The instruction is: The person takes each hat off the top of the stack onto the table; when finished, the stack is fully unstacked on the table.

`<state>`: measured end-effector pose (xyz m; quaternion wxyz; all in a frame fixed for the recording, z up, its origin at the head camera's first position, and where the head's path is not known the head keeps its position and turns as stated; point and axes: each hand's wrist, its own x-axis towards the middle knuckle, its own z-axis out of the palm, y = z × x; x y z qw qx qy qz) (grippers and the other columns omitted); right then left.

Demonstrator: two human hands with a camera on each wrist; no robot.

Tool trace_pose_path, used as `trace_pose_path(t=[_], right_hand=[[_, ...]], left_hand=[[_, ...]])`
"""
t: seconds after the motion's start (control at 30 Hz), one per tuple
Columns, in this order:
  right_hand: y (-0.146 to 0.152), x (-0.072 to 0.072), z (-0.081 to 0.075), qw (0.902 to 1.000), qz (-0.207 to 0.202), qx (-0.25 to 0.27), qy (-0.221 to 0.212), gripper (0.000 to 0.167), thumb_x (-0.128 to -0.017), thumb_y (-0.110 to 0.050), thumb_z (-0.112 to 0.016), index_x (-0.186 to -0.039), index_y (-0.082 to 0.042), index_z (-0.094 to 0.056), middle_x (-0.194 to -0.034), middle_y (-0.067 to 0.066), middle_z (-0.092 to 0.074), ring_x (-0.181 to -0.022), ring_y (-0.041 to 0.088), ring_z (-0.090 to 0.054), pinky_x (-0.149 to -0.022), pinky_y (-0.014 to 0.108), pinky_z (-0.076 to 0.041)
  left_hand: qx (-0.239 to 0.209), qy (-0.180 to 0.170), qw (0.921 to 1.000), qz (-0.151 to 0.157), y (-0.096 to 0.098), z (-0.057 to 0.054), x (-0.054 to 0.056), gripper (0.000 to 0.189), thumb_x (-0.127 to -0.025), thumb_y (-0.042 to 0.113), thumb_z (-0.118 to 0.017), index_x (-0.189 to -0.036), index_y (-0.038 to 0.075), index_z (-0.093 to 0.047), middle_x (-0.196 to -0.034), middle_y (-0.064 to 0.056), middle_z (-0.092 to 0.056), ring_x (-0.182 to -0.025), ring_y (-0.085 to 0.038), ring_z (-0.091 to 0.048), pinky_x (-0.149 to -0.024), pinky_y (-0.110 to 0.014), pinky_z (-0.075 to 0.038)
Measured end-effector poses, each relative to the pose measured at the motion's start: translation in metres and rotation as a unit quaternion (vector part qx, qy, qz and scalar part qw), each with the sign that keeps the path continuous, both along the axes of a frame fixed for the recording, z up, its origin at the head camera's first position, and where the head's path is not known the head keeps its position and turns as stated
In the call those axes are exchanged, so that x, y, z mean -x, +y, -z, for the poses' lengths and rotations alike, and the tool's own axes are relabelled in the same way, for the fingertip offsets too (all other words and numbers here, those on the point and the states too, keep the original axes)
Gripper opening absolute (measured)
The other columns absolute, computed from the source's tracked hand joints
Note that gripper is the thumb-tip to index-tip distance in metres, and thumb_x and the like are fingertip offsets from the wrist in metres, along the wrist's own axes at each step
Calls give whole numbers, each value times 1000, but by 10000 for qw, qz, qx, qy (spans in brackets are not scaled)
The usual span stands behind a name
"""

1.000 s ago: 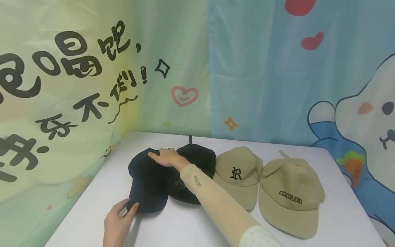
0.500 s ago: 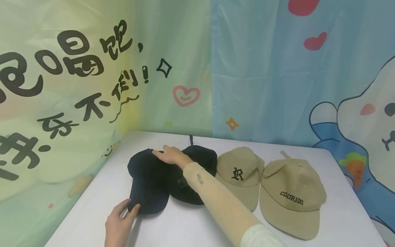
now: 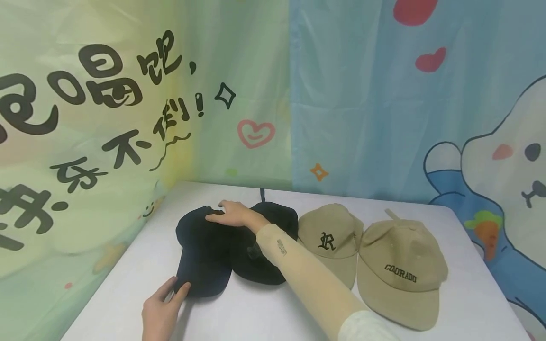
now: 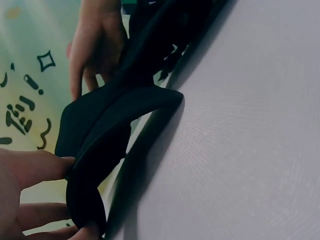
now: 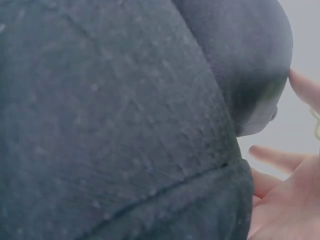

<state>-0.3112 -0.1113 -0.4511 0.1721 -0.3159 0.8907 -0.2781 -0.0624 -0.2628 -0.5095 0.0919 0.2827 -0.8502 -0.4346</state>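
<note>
A dark navy baseball cap [image 3: 204,255] lies at the left end of a row of caps, brim toward me. My left hand [image 3: 161,305] pinches the left front edge of its brim, thumb on one face and fingers on the other, as the left wrist view shows. Over the back of the crown reaches my right hand [image 3: 232,214], its fingers fairly straight and spread. In the right wrist view its thumb [image 5: 306,90] touches dark cap fabric. A black cap [image 3: 279,215] sits against the navy one, partly covered by my right forearm.
To the right lie a beige cap with an R [image 3: 330,227] and a beige COLORADO cap [image 3: 403,255], side by side on the white table [image 3: 251,312]. Printed curtains [image 3: 341,104] hang behind and to the left.
My right hand has lifted slightly and its fingers have spread at the back of the navy cap. The left hand stays on the brim, and the caps show little movement.
</note>
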Motion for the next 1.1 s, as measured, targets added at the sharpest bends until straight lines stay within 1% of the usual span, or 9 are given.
trace_pose_path(t=[0.23, 0.4, 0.47, 0.63, 0.77, 0.83, 0.93, 1.03, 1.1], right_hand=[[-1, -4, -2, 9996, -229, 133, 59, 81, -90, -62, -59, -147, -7, -44, -146, 10, -49, -132, 24, -47, -108, 38, -44], [-1, -6, -1, 9999, -45, 22, -108, 85, -86, -63, -64, -143, -2, -47, -141, 12, -52, -128, 26, -51, -101, 36, -49], [-1, -7, -1, 9999, 20, -18, -165, 85, -85, -63, -64, -141, 0, -49, -139, 13, -54, -126, 27, -52, -99, 36, -51], [-2, -9, -3, 9995, -157, 6, -264, 87, -86, -63, -63, -145, -2, -46, -145, 13, -49, -132, 27, -47, -105, 37, -46], [-3, -9, -2, 9987, -309, 133, -377, 86, -87, -61, -65, -148, -5, -43, -148, 11, -46, -136, 25, -43, -109, 37, -43], [-3, -9, -1, 9982, -351, 229, -433, 84, -86, -59, -67, -147, -6, -44, -147, 9, -47, -134, 24, -44, -107, 36, -44], [-4, -9, 0, 9969, -371, 417, -554, 82, -84, -54, -72, -146, -8, -45, -145, 8, -49, -126, 22, -52, -98, 34, -51], [-6, -11, -3, 9967, -384, 548, -455, 82, -84, -53, -73, -146, -8, -46, -145, 7, -49, -125, 21, -52, -98, 33, -51], [-9, -11, -6, 9970, -382, 610, -298, 82, -84, -54, -73, -146, -8, -45, -146, 7, -49, -130, 21, -49, -102, 33, -48]], left_hand=[[-40, 152, 9996, -234, -1, -1, -1, 76, -89, 56, -68, -134, -3, -57, -140, -23, -51, -133, -49, -39, -111, -62, -31], [-22, 338, 9987, -371, -2, 0, -3, 70, -88, 51, -72, -131, -3, -60, -137, -22, -54, -132, -48, -41, -111, -61, -33], [-49, 342, 9987, -373, -2, 1, -4, 70, -88, 51, -72, -131, -3, -60, -137, -22, -53, -132, -48, -40, -111, -61, -33], [-134, 306, 9988, -355, -4, 1, -5, 75, -87, 55, -71, -133, -2, -59, -139, -22, -52, -133, -48, -39, -111, -61, -31], [-186, 313, 9985, -418, -5, 1, -6, 72, -87, 53, -72, -133, -1, -60, -140, -21, -52, -133, -48, -39, -112, -61, -32], [-202, 332, 9981, -485, -6, 1, -7, 71, -87, 52, -72, -132, -1, -60, -140, -21, -52, -133, -48, -39, -111, -61, -32], [-196, 362, 9974, -586, -8, 0, -8, 71, -86, 52, -73, -132, 0, -61, -139, -21, -53, -133, -48, -39, -111, -62, -32], [-205, 494, 9964, -652, -11, -2, -8, 68, -86, 51, -74, -131, 1, -62, -138, -19, -54, -131, -45, -44, -110, -61, -33], [-176, 628, 9956, -667, -13, -4, -8, 66, -86, 49, -75, -130, 1, -63, -137, -19, -55, -127, -43, -49, -110, -60, -35]])
